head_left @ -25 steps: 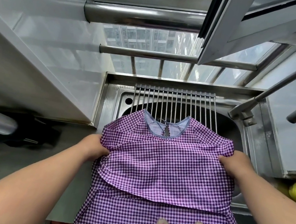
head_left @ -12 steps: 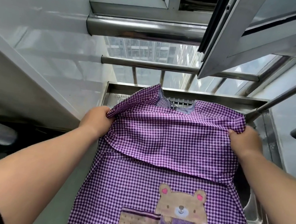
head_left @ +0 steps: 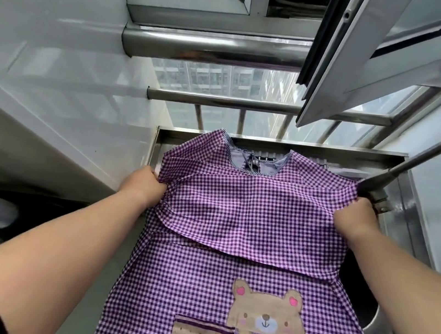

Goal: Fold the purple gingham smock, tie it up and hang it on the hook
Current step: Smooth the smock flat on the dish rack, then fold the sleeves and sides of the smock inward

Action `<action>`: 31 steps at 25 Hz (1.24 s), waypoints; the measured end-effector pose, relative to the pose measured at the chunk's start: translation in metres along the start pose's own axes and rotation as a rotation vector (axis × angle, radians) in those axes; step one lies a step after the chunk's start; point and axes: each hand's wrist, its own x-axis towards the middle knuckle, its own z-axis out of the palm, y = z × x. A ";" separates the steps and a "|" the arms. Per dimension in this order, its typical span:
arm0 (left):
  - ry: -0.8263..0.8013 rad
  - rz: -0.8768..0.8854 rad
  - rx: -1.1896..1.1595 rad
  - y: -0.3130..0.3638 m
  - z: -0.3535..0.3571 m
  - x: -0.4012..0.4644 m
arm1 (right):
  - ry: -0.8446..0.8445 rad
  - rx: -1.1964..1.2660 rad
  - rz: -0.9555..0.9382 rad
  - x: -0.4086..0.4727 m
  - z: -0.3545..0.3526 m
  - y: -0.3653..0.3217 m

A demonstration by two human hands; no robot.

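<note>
Both arms outstretched, left hand [head_left: 143, 187] and right hand [head_left: 353, 216] each fisted on a shoulder fold, purple gingham smock [head_left: 247, 228] stretched between them — hem hanging toward the camera

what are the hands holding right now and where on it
Both hold the purple gingham smock: the left hand grips its left edge near the shoulder, the right hand grips the right edge at the same height.
</note>
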 end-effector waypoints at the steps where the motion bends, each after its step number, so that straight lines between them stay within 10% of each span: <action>1: 0.000 -0.018 -0.025 -0.001 0.003 -0.002 | -0.003 -0.019 0.002 0.000 0.000 0.003; 5: 0.064 0.017 -0.137 0.001 0.011 -0.012 | 0.002 -0.141 -0.165 -0.015 -0.006 0.006; 15: -0.177 0.590 0.706 -0.006 0.025 -0.054 | -0.433 -0.799 -0.952 -0.149 0.048 0.033; 31: -0.175 0.411 0.721 -0.129 0.012 -0.155 | -0.451 -0.884 -1.086 -0.273 0.067 0.097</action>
